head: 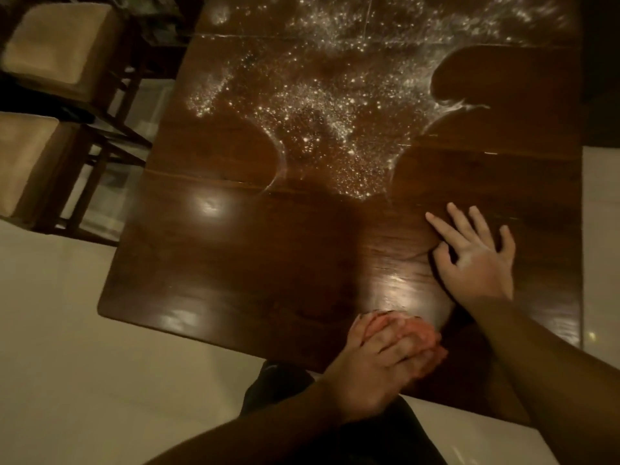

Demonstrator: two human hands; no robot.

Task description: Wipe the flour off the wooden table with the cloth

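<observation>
The left hand [375, 360] curls its fingers around a bunched pink cloth [421, 333], pressing it on the wooden table [235, 263] near the near edge. The right hand [476, 260] lies flat on the wood just beyond, fingers straight and spread, holding nothing. Flour [322, 105] speckles the far half, with curved bare swaths at both sides. 2 cushioned chairs [50, 95] stand left of the table.

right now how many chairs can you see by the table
2. The far chair at the upper left, the near chair just below it, both off the left edge of the wooden table. More may sit outside the frame.
</observation>
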